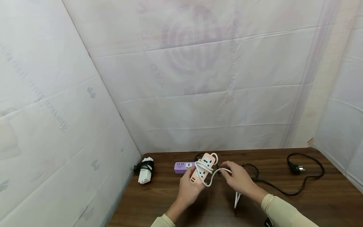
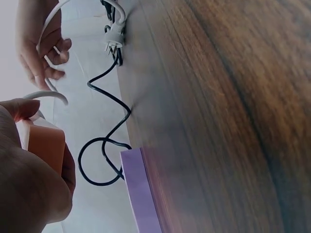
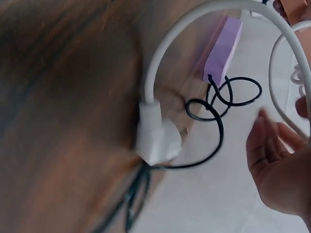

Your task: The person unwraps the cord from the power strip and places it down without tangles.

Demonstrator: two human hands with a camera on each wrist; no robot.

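Fingers of the left hand were curled round the lower end of the orange power strip, which was held tilted above the worktop with turns of its white cable already wrapped about its body. The fingers of the right hand were pinched on a loop of that cable just beside the strip, while the tail was seen dropping below the hand to the white plug, hanging close over the wood. Behind the strip, a purple power strip was laid flat, its black cable trailed across to a black plug at the far right. A white adapter bound in black cord was set well apart at the left edge.

A snag was judged likely: the swinging white plug could be caught on the black cable coiled near it, and the purple strip dragged along. The wound turns could also be slackened and slipped off the end if tension were lost.
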